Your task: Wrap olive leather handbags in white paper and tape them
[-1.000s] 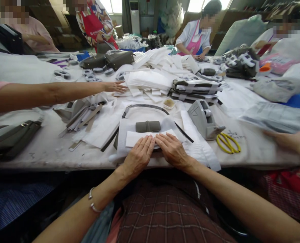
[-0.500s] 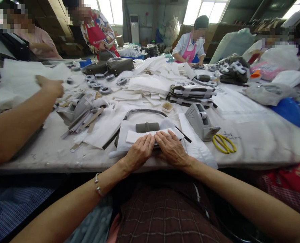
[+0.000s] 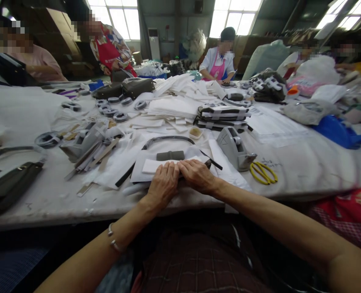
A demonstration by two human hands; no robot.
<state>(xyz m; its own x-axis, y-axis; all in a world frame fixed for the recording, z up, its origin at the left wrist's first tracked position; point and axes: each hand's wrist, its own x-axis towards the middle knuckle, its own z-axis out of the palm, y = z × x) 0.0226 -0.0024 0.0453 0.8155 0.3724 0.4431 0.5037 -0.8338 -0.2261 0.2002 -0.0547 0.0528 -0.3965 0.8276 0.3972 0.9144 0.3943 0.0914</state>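
Note:
Directly in front of me lies a dark handbag point(image 3: 170, 155), mostly covered by a white sheet point(image 3: 138, 173), with its dark curved handle point(image 3: 168, 138) arching behind. A folded white strip point(image 3: 151, 165) rests across the front. My left hand point(image 3: 164, 182) lies on this strip with fingers stretched and close together; its thumb is hidden. Beside it, my right hand point(image 3: 197, 176) is closed over the bag's near edge, fingers bent, the thumb out of sight beneath. The fingertips of both hands almost meet.
To the right stand a grey tape dispenser point(image 3: 233, 148) and yellow-handled scissors point(image 3: 263, 173). Another dispenser point(image 3: 77, 142) and loose strips are on the left, near a second dark bag point(image 3: 12, 185). Stacked wrapped bags point(image 3: 223, 116) and white sheets lie behind. Co-workers stand across the table.
My view has shifted slightly. My right hand's fingers have bent more around the bag's edge, while my left stays on the strip. A co-worker's arm has left the left side.

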